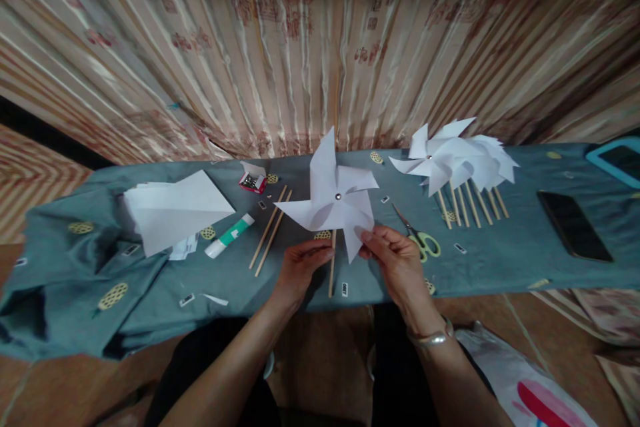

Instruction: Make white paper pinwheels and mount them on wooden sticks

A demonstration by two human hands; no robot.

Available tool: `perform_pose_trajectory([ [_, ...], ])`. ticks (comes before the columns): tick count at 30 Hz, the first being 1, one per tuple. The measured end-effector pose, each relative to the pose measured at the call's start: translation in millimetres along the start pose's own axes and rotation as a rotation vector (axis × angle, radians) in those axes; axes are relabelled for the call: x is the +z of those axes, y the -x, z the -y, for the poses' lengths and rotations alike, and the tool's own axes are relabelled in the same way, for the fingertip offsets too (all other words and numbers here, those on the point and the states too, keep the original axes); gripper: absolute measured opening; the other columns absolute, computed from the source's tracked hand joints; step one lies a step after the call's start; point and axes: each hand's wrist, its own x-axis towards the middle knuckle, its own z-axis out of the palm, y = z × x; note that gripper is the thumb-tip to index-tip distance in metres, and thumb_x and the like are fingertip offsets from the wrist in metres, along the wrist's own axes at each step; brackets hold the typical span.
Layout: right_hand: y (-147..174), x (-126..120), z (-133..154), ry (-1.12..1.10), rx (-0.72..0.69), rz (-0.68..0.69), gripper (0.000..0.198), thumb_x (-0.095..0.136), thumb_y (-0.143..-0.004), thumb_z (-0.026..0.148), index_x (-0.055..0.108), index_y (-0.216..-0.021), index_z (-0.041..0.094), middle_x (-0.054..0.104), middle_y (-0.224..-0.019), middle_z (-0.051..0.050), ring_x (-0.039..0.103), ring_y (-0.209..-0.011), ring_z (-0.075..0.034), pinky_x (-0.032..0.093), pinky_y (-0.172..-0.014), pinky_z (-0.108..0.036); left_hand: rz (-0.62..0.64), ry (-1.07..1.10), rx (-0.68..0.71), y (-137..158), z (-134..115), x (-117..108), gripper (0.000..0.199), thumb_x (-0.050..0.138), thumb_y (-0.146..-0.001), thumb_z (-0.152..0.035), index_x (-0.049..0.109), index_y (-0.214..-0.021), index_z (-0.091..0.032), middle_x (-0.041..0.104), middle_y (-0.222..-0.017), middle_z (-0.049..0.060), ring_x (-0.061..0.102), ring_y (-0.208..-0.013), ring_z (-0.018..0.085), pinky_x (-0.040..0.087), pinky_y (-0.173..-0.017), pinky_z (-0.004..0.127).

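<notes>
Both hands meet over the near edge of the table, at the middle of the view. The left hand (300,261) is closed in a narrow grip, its thumb and fingers pinching the wooden stick (332,267) of a white paper pinwheel (334,203), just under the paper blades. The right hand (395,261) is more open; its fingers are bent, and the fingertips (364,235) touch the lower right blade of the pinwheel at its edge. Both forearms come up from the bottom of the view and lean toward each other, the palms turned inward, and a silver bracelet (434,337) sits on the right wrist. The pinwheel is held upright just above the teal cloth (500,253) that covers the table, with a small metal pin at its centre. Left of the hands, two loose sticks (270,232) lie side by side on the cloth, then a glue stick (231,235) with a green label, and farther left a stack of white paper (175,210). A small red box (253,181) lies behind the glue stick. Just right of the right hand lie scissors (419,237) with green handles. Beyond them, a group of finished pinwheels (457,157) lies with the sticks pointing to the near side. A dark phone (574,225) lies well apart on the right.
</notes>
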Motion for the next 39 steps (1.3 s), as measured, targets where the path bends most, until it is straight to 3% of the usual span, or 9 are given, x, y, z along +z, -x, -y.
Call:
perform_pose_trajectory([
  [13,6.9,15.2,-5.6,0.012,0.099,0.052,0.032,0.088,-0.055,0.044,0.068,-0.055,0.02,0.066,-0.052,0.001,0.05,-0.045,-0.008,0.04,-0.046,-0.022,0.063,0.041,0.005,1.1,0.4,-0.1,0.032,0.089,-0.053,-0.035,0.08,-0.078,-0.016,0.076,-0.078,0.007,0.066,-0.074,0.018,0.049,-0.078,0.029],
  [18,6.9,17.1,-7.5,0.05,0.082,0.083,0.03,0.086,-0.058,0.043,0.068,-0.054,0.02,0.065,-0.051,0.002,0.047,-0.044,-0.007,0.038,-0.044,-0.022,0.092,0.023,0.034,2.4,-0.4,1.4,0.03,0.088,-0.055,-0.035,0.08,-0.077,-0.016,0.075,-0.075,0.007,0.067,-0.078,0.02,0.049,-0.081,0.031],
  [28,10.3,17.9,-3.3,0.195,0.003,0.122,0.031,0.082,-0.063,0.047,0.07,-0.054,0.02,0.063,-0.049,0.001,0.042,-0.044,-0.008,0.032,-0.043,-0.024,0.044,-0.015,0.025,3.4,-5.2,2.8,0.029,0.091,-0.047,-0.036,0.076,-0.064,-0.017,0.071,-0.066,0.003,0.061,-0.068,0.017,0.047,-0.077,0.03],
  [31,4.7,1.7,5.9,0.221,-0.077,0.057,0.029,0.079,-0.069,0.045,0.069,-0.056,0.021,0.061,-0.049,0.002,0.037,-0.044,-0.007,0.028,-0.044,-0.024,0.042,-0.029,0.019,3.0,-5.3,1.6,0.03,0.09,-0.049,-0.037,0.077,-0.067,-0.016,0.071,-0.066,0.003,0.061,-0.07,0.017,0.045,-0.077,0.03],
  [34,-6.2,-18.4,11.6,0.176,-0.222,-0.173,0.022,0.08,-0.069,0.042,0.072,-0.068,0.022,0.064,-0.056,0.003,0.044,-0.048,-0.009,0.034,-0.047,-0.023,0.048,-0.051,0.005,3.1,-4.9,0.9,0.03,0.09,-0.048,-0.036,0.077,-0.065,-0.015,0.069,-0.064,0.002,0.058,-0.066,0.015,0.043,-0.071,0.027],
  [36,-13.3,-27.8,12.8,0.165,-0.307,-0.295,0.02,0.081,-0.068,0.038,0.074,-0.08,0.023,0.073,-0.072,0.001,0.06,-0.064,-0.012,0.046,-0.061,-0.026,0.056,-0.07,-0.01,3.5,-4.7,1.2,0.028,0.09,-0.047,-0.036,0.074,-0.058,-0.015,0.067,-0.061,0.002,0.055,-0.063,0.014,0.041,-0.067,0.026],
  [39,-19.5,-32.7,11.6,0.168,-0.339,-0.293,0.026,0.081,-0.069,0.035,0.075,-0.092,0.024,0.077,-0.096,-0.002,0.068,-0.091,-0.017,0.051,-0.085,-0.033,0.088,-0.082,-0.028,4.4,-4.7,2.3,0.028,0.089,-0.047,-0.037,0.072,-0.053,-0.016,0.065,-0.058,0.001,0.052,-0.061,0.013,0.04,-0.064,0.025],
])
